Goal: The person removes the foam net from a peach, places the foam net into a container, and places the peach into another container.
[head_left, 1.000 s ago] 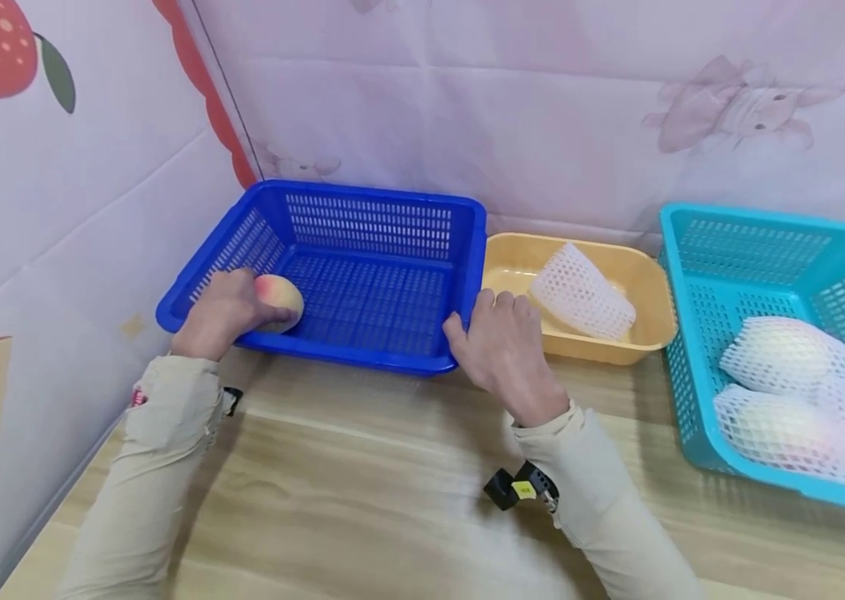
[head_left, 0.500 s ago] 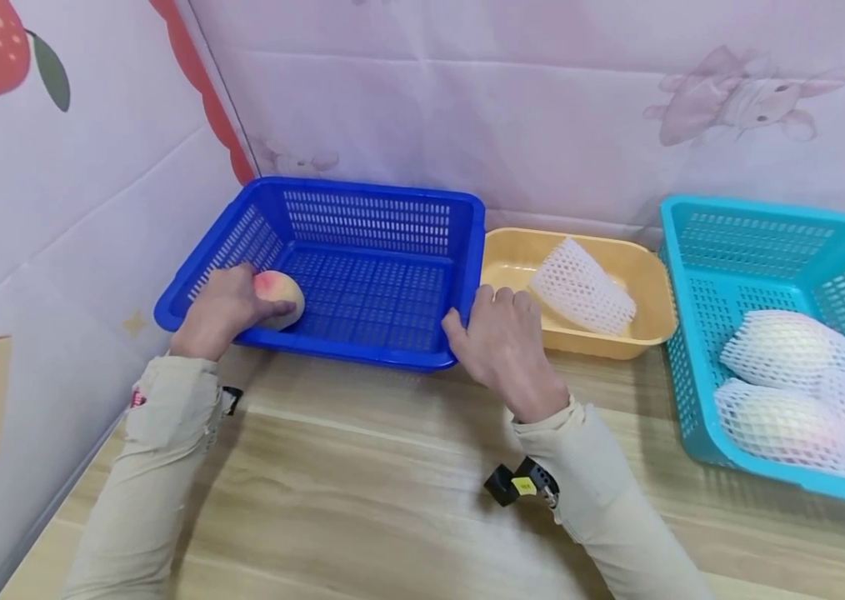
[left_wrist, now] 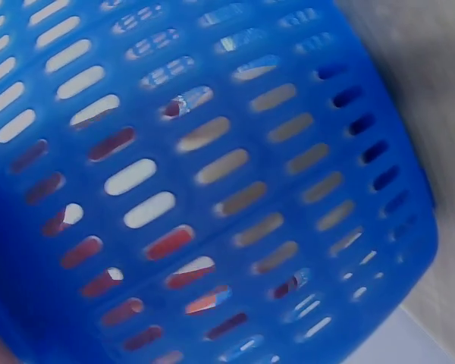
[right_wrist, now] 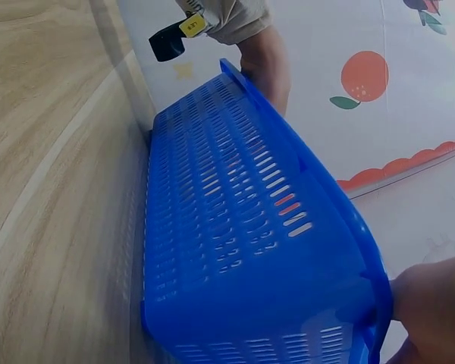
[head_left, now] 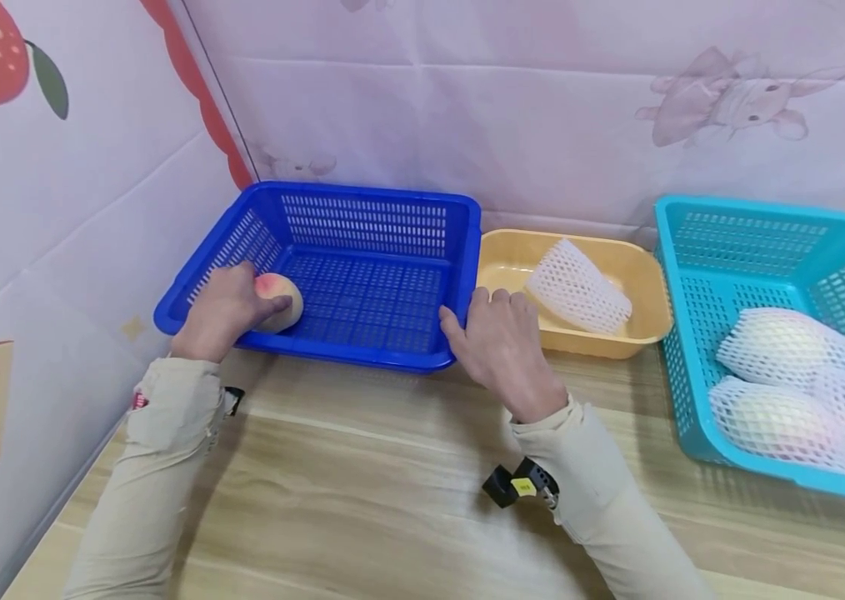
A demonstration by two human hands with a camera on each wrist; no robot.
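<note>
A blue plastic basket (head_left: 362,357) with slotted walls stands at the back left of the table. In its near left corner lies a peach (head_left: 289,292), cream with a pink blush. My left hand (head_left: 222,310) reaches over the front rim and holds the peach, thumb across its near side; the far fingers are hidden. My right hand (head_left: 501,350) grips the basket's rim at the near right corner, thumb along the inside edge. In the left wrist view the basket's slotted wall (left_wrist: 235,178) fills the frame. The right wrist view shows its long front wall (right_wrist: 212,182) from outside.
A shallow yellow tray (head_left: 602,343) with a white foam fruit net (head_left: 578,287) stands right of the basket. Farther right, a turquoise basket (head_left: 681,367) holds several net-wrapped peaches (head_left: 782,421). Printed cloth walls (head_left: 542,125) rise behind and to the left of the wooden table (head_left: 362,492).
</note>
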